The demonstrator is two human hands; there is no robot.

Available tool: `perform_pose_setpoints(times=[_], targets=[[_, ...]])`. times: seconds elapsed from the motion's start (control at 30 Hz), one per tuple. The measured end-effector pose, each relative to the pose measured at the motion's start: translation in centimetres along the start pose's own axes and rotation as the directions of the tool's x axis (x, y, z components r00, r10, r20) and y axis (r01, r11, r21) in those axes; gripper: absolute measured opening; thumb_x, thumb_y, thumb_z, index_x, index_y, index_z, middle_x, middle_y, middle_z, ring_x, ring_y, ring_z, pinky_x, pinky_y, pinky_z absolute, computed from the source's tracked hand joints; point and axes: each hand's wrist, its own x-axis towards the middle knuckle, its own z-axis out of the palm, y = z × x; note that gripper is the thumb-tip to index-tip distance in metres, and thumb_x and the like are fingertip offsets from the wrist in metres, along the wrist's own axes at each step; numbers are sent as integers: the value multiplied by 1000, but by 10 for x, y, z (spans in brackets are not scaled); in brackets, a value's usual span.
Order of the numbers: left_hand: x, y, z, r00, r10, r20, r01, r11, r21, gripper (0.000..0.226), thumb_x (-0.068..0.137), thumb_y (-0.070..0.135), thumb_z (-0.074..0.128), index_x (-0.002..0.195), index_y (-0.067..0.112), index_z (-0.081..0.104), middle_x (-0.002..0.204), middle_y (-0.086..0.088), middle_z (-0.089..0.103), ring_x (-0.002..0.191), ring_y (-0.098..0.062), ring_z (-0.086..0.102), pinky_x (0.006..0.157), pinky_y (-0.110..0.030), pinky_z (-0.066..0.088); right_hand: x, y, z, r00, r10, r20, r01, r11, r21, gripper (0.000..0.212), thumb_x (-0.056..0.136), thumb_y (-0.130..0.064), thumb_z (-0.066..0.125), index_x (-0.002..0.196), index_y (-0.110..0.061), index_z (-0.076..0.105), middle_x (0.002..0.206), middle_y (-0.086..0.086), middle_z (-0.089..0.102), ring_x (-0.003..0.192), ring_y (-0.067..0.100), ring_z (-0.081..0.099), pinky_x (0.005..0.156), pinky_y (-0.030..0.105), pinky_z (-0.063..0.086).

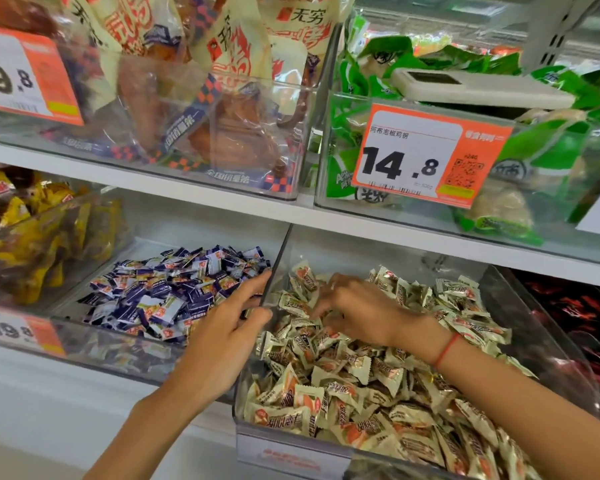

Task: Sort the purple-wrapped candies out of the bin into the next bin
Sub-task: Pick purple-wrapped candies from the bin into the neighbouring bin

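— Where do we have our hands?
— Our left hand (227,327) rests spread on the wall between the bins, grip wide, holding nothing. Our right hand (355,306) digs into the cream candies (347,386); we cannot tell its grip.
— And the purple candies (174,289)?
— Heaped in the left bin (94,344).

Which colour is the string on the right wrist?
Red; the string shows clearly in the head view.

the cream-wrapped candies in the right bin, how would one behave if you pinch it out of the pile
Each cream-wrapped candy looks small, so probably light. The glossy, crinkled wrappers with twisted ends may slip or flex. Loosely heaped, its neighbours would likely shift.
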Motion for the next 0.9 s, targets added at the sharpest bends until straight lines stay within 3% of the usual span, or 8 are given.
perform_pose_setpoints(times=[0.17, 0.23, 0.33, 0.43, 0.57, 0.7, 0.8, 0.9], targets=[[1, -1, 1, 1000, -7, 3, 7, 1000, -4, 46, 72, 59, 39, 116, 72, 37, 88, 20, 57, 82, -11, 47, 70, -29, 35, 11, -7, 8, 934, 71, 350, -26, 991, -131, 53, 84, -30, 71, 132, -40, 52, 140, -5, 46, 136, 18, 30, 116, 43, 25], [1, -3, 1, 1000, -10, -2, 10, 1000, -15, 46, 74, 55, 41, 118, 71, 38, 89, 25, 64, 83, -12, 49, 71, -30, 37, 20, -10, 9, 913, 88, 398, -16, 984, -179, 58, 82, -29, 73, 134, -38, 50, 137, -2, 47, 133, 21, 33, 113, 44, 31], [0, 1, 1, 1000, -2, -17, 1, 1000, -31, 42, 77, 56, 45, 117, 69, 42, 106, 29, 61, 83, -5, 58, 76, -26, 41, 24, -6, 7, 944, 72, 323, -29, 990, -135, 43, 85, -31, 70, 126, -28, 59, 125, -2, 55, 122, 19, 47, 106, 40, 41], [-2, 4, 0, 999, 20, -28, -21, 999, -30, 38, 95, 32, 50, 112, 65, 41, 109, 42, 51, 104, 19, 48, 83, -12, 37, 15, 2, 3, 956, 165, 241, -181, 983, 44, 36, 88, -34, 66, 123, -28, 62, 136, -5, 55, 126, 17, 49, 108, 36, 35], [-3, 7, 2, 1000, 17, -23, -17, 1000, -4, 43, 97, 26, 48, 113, 64, 38, 114, 36, 49, 85, 10, 54, 73, -12, 40, -5, 10, -3, 959, 284, 11, -280, 937, 208, 36, 91, -39, 59, 126, -29, 60, 129, -5, 61, 114, 15, 58, 101, 38, 47], [-4, 7, 4, 999, 2, -42, -3, 1000, -17, 33, 86, 53, 47, 108, 76, 40, 114, 33, 51, 75, -10, 51, 68, -20, 41, -14, 19, -12, 851, 367, -375, -396, 918, -1, 46, 87, -28, 67, 132, -26, 54, 120, 0, 65, 111, 22, 59, 100, 39, 45], [-4, 6, 5, 998, 4, -65, -5, 1000, -21, 39, 71, 64, 38, 107, 79, 37, 112, 36, 49, 78, -6, 51, 67, -18, 40, -11, 5, -12, 908, 264, -326, -274, 962, 14, 39, 86, -25, 70, 123, -28, 60, 121, -6, 62, 118, 18, 51, 106, 37, 38], [-4, 8, 5, 998, 5, -69, -7, 1000, -26, 33, 89, 46, 45, 113, 68, 38, 112, 37, 48, 84, 20, 52, 75, -17, 40, -6, -15, 0, 995, 65, -79, -59, 996, 70, 19, 87, -28, 69, 107, -29, 71, 112, -8, 66, 116, 12, 48, 110, 39, 35]])
